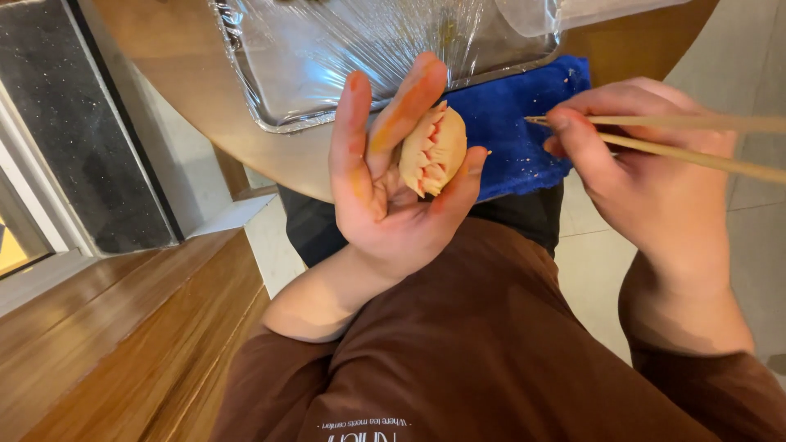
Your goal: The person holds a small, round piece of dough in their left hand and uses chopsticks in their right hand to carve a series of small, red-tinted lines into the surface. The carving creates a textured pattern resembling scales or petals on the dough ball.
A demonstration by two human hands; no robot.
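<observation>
Taking the round wooden table (188,90) as the landmark, the far left of the view holds a dark window pane (74,123) and its pale frame, standing well left of the table's curved edge, with a wooden bench or floor surface (123,344) running below it and open room between that wood and the table rim. On the table, toward its near edge, lies a metal tray (270,115) wrapped in clear film, its rounded corner close to the rim. Just in front of the table's edge, above the person's lap, the left hand (393,188) is held palm up and fairly wide, fingers spread and smeared with orange, cradling a pleated dumpling (432,150) against the fingers and steadied by the thumb; the dumpling sits just off the table rim, below the tray's near side, with reddish filling showing between the folds. Right of it, a blue cloth (516,123) hangs over the table's edge, dotted with pale crumbs. Farther right, clear of the table and over pale floor tiles (598,270), the right hand (647,172) is closed around a pair of wooden chopsticks (696,139), their tips pointing toward the dumpling with a small open gap between. Brown sleeves fill the bottom.
</observation>
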